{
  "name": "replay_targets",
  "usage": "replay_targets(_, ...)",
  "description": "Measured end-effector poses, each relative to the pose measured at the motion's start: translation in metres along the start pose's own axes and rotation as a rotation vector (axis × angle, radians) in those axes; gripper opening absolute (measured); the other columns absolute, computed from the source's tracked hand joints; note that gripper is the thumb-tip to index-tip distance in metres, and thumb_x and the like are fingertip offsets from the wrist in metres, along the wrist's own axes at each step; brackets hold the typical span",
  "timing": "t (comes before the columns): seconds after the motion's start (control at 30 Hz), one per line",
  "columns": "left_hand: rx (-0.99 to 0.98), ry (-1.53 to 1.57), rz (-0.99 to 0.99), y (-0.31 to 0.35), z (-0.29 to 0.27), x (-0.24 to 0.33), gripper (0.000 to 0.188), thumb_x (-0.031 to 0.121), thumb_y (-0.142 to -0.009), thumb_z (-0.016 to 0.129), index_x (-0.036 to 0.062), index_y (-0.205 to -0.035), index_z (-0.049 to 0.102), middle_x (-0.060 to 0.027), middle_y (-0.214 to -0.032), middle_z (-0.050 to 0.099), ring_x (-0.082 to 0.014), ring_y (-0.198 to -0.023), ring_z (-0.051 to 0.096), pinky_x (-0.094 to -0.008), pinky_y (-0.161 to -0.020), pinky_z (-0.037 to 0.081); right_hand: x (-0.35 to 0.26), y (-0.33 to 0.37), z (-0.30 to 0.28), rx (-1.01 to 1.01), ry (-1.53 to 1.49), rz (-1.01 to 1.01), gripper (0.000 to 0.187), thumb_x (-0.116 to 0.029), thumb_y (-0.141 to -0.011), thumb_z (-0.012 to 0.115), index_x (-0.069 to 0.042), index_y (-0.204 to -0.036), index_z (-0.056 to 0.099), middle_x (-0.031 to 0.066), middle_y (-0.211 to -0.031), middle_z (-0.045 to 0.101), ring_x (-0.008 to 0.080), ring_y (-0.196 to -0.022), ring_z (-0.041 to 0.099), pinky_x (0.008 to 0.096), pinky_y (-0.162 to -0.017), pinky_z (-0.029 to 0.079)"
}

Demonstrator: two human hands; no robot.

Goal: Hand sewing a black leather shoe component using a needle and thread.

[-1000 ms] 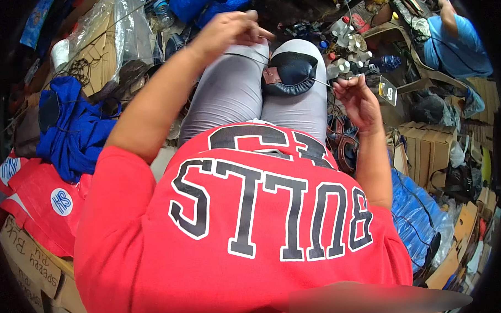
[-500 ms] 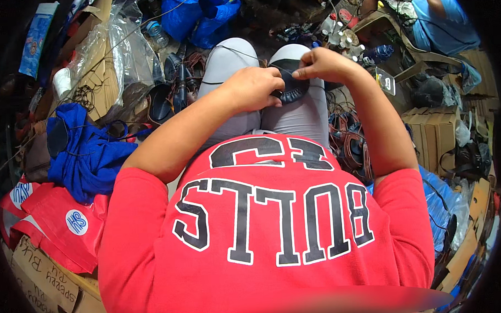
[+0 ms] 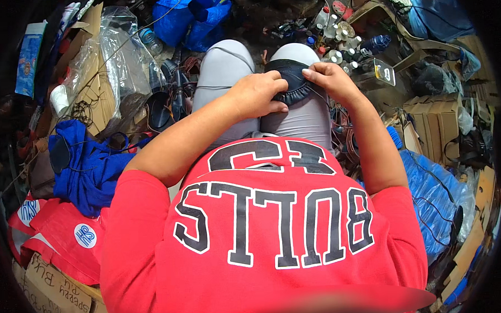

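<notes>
A black leather shoe upper (image 3: 292, 83) with a gathered, puckered edge rests over my right knee (image 3: 294, 52). From its left side my left hand (image 3: 257, 94) grips it, fingers bent at the rim and thumb beneath. At the right edge of the leather, my right hand (image 3: 332, 82) is closed, thumb and forefinger pinched together. What lies in that pinch is too small to make out. A thin dark cord (image 3: 227, 50) loops across my left knee.
Left of me lie a blue cloth (image 3: 88, 167), clear plastic sheeting (image 3: 120, 56) and red bags (image 3: 65, 234). Beyond my knees are a blue bag (image 3: 188, 18) and several small bottles (image 3: 340, 40). Cardboard (image 3: 434, 122) and blue plastic (image 3: 428, 197) lie to the right.
My right hand has come down and slightly right to the edge of the leather. The left hand has shifted a little, and more of the upper's puckered edge shows.
</notes>
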State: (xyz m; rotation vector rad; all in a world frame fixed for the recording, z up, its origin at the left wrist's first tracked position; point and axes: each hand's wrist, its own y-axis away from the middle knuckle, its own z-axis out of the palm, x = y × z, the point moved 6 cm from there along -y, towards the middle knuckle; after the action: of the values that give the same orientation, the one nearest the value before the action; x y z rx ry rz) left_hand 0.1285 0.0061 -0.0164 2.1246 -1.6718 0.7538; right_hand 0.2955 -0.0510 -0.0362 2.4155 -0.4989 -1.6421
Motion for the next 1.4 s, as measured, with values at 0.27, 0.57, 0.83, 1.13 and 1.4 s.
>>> replay_targets(0.27, 0.207, 0.377, -0.109, -0.016, -0.044, -0.018, 0.013, 0.013, -0.078, 0.068, 0.004, -0.087, 0.067, -0.0087, -0.087, 0.059, -0.0191, -0.081, 0.061, -0.032, -0.069, 0.05, -0.038, 0.034, -0.003, 0.182, 0.006, -0.106, 0.03, -0.029, -0.086, 0.062, -0.004, -0.071, 0.056, -0.0038, -0.066, 0.047, 0.0042, -0.064, 0.039, 0.0209, -0.055, 0.033)
replay_targets(0.57, -0.142, 0.284, -0.012, -0.063, -0.012, -0.003, 0.023, 0.025, -0.075, 0.071, 0.0063, -0.086, 0.066, -0.0093, -0.086, 0.059, -0.0224, -0.085, 0.057, -0.0313, -0.075, 0.045, -0.041, 0.061, 0.016, -0.021, 0.168, -0.041, 0.03, -0.018, -0.085, 0.059, -0.007, -0.062, 0.045, -0.008, -0.058, 0.036, 0.0029, -0.054, 0.031, 0.0231, -0.046, 0.026)
replay_targets(0.83, -0.327, 0.703, -0.345, -0.054, -0.019, -0.019, 0.021, 0.023, -0.077, 0.07, 0.007, -0.09, 0.068, -0.0034, -0.09, 0.065, -0.0119, -0.077, 0.057, -0.0303, -0.069, 0.047, -0.06, 0.095, -0.012, 0.201, -0.018, -0.175, 0.013, -0.014, -0.083, 0.062, -0.001, -0.083, 0.063, 0.0003, -0.065, 0.051, 0.0082, -0.063, 0.049, 0.0257, -0.056, 0.039)
replay_targets(1.13, -0.331, 0.725, -0.109, -0.059, -0.014, -0.03, 0.027, 0.011, -0.077, 0.065, 0.0038, -0.103, 0.068, -0.0047, -0.097, 0.067, -0.0125, -0.094, 0.058, -0.0261, -0.09, 0.042, -0.067, 0.066, 0.006, 0.204, 0.469, -0.207, 0.018, -0.01, -0.079, 0.06, -0.006, -0.094, 0.068, 0.011, -0.074, 0.058, 0.0226, -0.067, 0.057, 0.0309, -0.061, 0.045)
replay_targets(1.4, -0.382, 0.713, -0.145, -0.056, -0.016, -0.028, 0.032, 0.009, -0.074, 0.062, 0.0054, -0.106, 0.067, -0.0065, -0.1, 0.067, -0.0116, -0.086, 0.059, -0.0254, -0.064, 0.048, -0.072, 0.059, 0.009, 0.21, 0.533, -0.219, 0.017, -0.013, -0.077, 0.062, -0.007, -0.091, 0.069, 0.014, -0.074, 0.06, 0.0276, -0.069, 0.06, 0.0349, -0.063, 0.047)
